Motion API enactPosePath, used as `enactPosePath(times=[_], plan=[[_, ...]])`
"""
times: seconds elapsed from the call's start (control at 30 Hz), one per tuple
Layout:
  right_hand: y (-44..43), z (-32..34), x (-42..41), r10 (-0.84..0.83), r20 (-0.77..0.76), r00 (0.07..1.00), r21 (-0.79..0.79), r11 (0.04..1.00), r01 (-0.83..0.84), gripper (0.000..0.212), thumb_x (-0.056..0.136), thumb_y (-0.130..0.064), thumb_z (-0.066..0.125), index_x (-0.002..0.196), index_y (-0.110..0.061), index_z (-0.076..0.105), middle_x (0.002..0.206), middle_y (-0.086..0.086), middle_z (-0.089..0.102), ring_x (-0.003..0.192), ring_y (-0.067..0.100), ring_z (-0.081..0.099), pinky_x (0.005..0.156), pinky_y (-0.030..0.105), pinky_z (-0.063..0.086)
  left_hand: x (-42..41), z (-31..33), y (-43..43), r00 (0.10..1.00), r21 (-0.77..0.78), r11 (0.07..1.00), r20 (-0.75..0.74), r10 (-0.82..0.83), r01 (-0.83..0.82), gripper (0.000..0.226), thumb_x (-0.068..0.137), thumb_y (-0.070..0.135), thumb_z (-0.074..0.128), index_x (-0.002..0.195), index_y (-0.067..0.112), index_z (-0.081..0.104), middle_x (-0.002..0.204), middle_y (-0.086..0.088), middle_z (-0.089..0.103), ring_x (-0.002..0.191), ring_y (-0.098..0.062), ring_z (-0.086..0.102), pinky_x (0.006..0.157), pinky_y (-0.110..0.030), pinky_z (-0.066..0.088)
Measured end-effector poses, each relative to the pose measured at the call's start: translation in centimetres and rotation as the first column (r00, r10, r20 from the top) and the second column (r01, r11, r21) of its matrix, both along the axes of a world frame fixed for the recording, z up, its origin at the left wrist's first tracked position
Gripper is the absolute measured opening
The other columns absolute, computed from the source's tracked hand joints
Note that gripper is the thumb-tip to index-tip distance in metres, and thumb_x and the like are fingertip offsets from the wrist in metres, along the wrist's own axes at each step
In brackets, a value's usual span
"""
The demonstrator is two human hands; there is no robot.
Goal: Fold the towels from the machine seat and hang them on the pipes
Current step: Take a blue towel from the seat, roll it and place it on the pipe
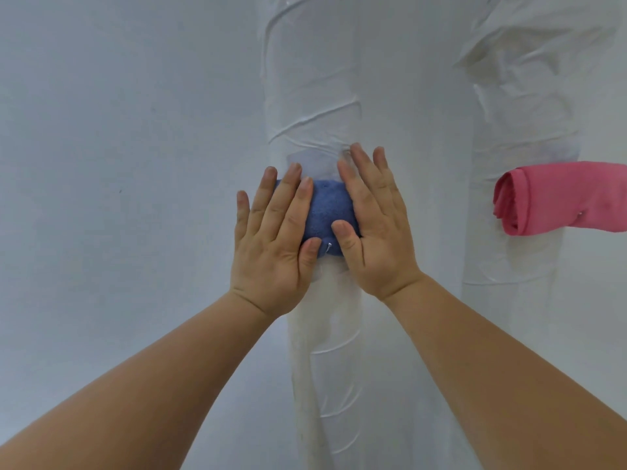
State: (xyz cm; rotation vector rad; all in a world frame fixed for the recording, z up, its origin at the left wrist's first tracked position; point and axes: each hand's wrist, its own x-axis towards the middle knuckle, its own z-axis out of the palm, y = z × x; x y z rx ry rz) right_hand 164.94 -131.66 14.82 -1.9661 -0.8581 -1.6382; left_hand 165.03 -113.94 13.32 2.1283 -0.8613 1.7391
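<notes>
Both forearms reach forward from the lower corners of the view. Left hand (271, 239) and right hand (375, 225) lie flat with fingers straight, palms pressing the blue towel (327, 208) against the centre pipe (312, 79); neither hand curls round anything. The left hand covers the towel at the pipe's left edge, the right hand covers it at the pipe's right edge, and the thumbs nearly meet at the towel's lower border. A small metallic pin (329, 246) shows between the thumbs; whether it fastens the towel cannot be determined. Judgement: the flat two-palm press serves to seat the folded towel on the pipe and keep the fold from opening. The pipe stands upright and is wound in wrinkled white wrapping. On the second pipe (522, 262), to the right and well apart, a folded pink towel (556, 198) sits across, its rolled end projecting past that pipe's left edge. A plain white wall (118, 130) lies behind both pipes.
</notes>
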Motion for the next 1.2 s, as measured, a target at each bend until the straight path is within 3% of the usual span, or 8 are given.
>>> enactPosePath(times=[0.23, 0.43, 0.53, 0.67, 0.93, 1.2], plan=[[-0.1, -0.3, -1.7, -0.105, -0.093, 0.990, -0.025, 0.994, 0.103, 0.061, 0.105, -0.045, 0.030, 0.159, -0.017, 0.022, 0.168, 0.007, 0.020, 0.157, 0.032, 0.008, 0.122, 0.055, 0.021, -1.4, 0.1, 0.3, 0.990, 0.030, 0.998, -0.128, 0.055, -0.052, 0.062, 0.105, 0.047, 0.022, 0.160, 0.019, 0.013, 0.168, -0.003, 0.020, 0.156, -0.029, 0.013, 0.123, -0.063, 0.012], [-0.2, 0.3, -4.9, -0.359, -0.288, 0.888, -0.157, 0.932, 0.326, 0.064, 0.102, -0.053, 0.018, 0.157, -0.040, -0.012, 0.170, -0.008, -0.006, 0.157, 0.021, -0.011, 0.126, 0.051, 0.003, -4.1, 0.7, 0.8, 0.936, 0.143, 0.970, -0.268, 0.229, -0.196, 0.065, 0.104, 0.048, 0.018, 0.157, 0.031, -0.017, 0.167, 0.013, -0.014, 0.157, -0.017, -0.011, 0.125, -0.057, -0.002], [-0.2, 0.8, -6.4, -0.447, -0.326, 0.833, -0.209, 0.893, 0.398, 0.064, 0.101, -0.056, 0.012, 0.159, -0.038, -0.009, 0.170, -0.009, -0.011, 0.156, 0.022, -0.014, 0.126, 0.053, -0.001, -5.8, 1.1, 1.1, 0.906, 0.194, 0.949, -0.300, 0.297, -0.247, 0.064, 0.103, 0.050, 0.011, 0.155, 0.032, -0.021, 0.164, 0.015, -0.023, 0.155, -0.015, -0.020, 0.124, -0.054, -0.013], [-0.1, 1.2, -8.4, -0.491, -0.355, 0.796, -0.224, 0.871, 0.438, 0.064, 0.100, -0.055, 0.007, 0.159, -0.037, -0.009, 0.169, -0.007, -0.016, 0.156, 0.023, -0.018, 0.125, 0.053, -0.004, -7.5, 1.6, 1.9, 0.880, 0.230, 0.937, -0.342, 0.331, -0.263, 0.064, 0.101, 0.051, 0.004, 0.153, 0.030, -0.025, 0.163, 0.012, -0.029, 0.154, -0.016, -0.024, 0.123, -0.054, -0.015], [0.8, -0.1, -13.5, -0.557, -0.412, 0.721, -0.207, 0.828, 0.521, 0.064, 0.100, -0.055, 0.012, 0.158, -0.040, -0.011, 0.168, -0.007, -0.020, 0.155, 0.022, -0.018, 0.125, 0.052, -0.006, -11.1, 1.7, 4.5, 0.889, 0.184, 0.966, -0.389, 0.243, -0.183, 0.069, 0.105, 0.047, 0.022, 0.160, 0.026, -0.013, 0.170, 0.005, -0.017, 0.157, -0.022, -0.015, 0.124, -0.055, -0.010], [5.9, -4.4, -21.9, -0.677, -0.546, 0.493, -0.279, 0.702, 0.655, 0.064, 0.104, -0.055, 0.024, 0.159, -0.041, -0.005, 0.169, -0.004, -0.019, 0.155, 0.022, -0.018, 0.125, 0.051, -0.004, -16.0, -1.5, 9.6, 0.860, 0.178, 0.983, -0.507, 0.059, 0.037, 0.065, 0.104, 0.052, 0.025, 0.162, 0.029, 0.007, 0.172, -0.003, -0.002, 0.158, -0.028, -0.003, 0.125, -0.055, -0.002]])
